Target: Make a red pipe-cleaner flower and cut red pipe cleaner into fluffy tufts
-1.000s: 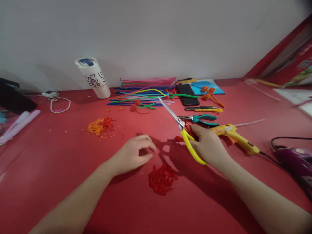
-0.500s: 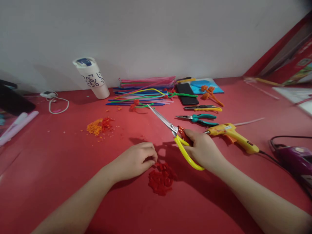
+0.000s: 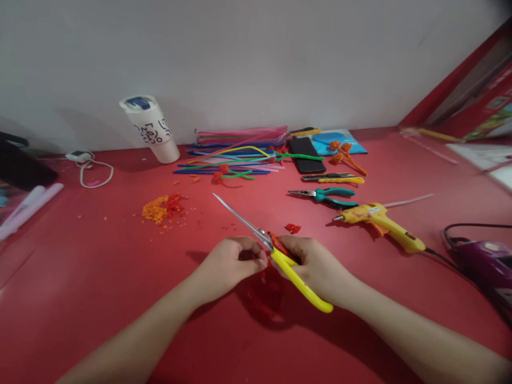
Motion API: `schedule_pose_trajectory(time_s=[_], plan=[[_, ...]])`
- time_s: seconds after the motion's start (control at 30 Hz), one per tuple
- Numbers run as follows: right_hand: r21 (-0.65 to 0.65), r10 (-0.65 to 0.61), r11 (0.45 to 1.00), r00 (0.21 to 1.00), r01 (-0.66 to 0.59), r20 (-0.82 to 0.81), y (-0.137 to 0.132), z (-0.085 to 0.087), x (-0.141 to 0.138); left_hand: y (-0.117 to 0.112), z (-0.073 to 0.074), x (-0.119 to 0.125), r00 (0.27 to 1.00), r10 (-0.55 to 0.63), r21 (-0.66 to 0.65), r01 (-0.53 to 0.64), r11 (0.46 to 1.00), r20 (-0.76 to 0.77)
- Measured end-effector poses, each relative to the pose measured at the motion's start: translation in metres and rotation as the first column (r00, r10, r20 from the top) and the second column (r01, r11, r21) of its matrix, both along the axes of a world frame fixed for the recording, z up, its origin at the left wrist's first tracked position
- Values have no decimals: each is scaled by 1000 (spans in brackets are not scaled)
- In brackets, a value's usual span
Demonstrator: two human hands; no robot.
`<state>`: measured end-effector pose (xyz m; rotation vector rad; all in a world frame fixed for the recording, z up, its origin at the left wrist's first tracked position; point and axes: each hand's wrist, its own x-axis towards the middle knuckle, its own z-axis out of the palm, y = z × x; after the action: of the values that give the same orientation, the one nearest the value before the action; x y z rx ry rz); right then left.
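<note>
My right hand is closed around scissors with yellow on the handle, their long metal blades pointing up and left. Something red shows between the handle and my right fingers. My left hand is beside the scissors' pivot, with thumb and fingertips pinched together; what they hold is too small to make out. Below both hands lies a heap of short red pieces, blurred and partly covered. A smaller cluster of red bits rests just beyond my right hand.
Orange clippings and red clippings lie to the left. Behind are a white tumbler, colourful pipe cleaners and a phone. Pliers, a utility knife and a yellow glue gun lie to the right.
My right hand has brought the scissors left and nearer to me, beside my left hand. The small red cluster is visible where my right hand and scissors were.
</note>
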<state>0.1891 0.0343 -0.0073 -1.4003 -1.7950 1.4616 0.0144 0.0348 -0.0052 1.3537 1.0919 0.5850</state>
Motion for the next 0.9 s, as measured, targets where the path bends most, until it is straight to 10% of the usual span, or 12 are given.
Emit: schedule_pose_trajectory(time_s=[0.4, 0.5, 0.63, 0.9], plan=[[124, 8, 992, 1000, -5, -25, 1, 5, -1, -4, 1, 5, 994, 32, -174, -12, 985, 107], [75, -107, 991, 993, 110, -49, 3, 9, 2, 2, 2, -1, 994, 20, 40, -16, 999, -108], [-11, -157, 988, 987, 157, -43, 7, 12, 7, 14, -3, -11, 892, 215, 467, -6, 884, -397], [130, -66, 990, 996, 58, 59, 6, 1, 2, 3, 2, 3, 973, 106, 379, -22, 925, -204]])
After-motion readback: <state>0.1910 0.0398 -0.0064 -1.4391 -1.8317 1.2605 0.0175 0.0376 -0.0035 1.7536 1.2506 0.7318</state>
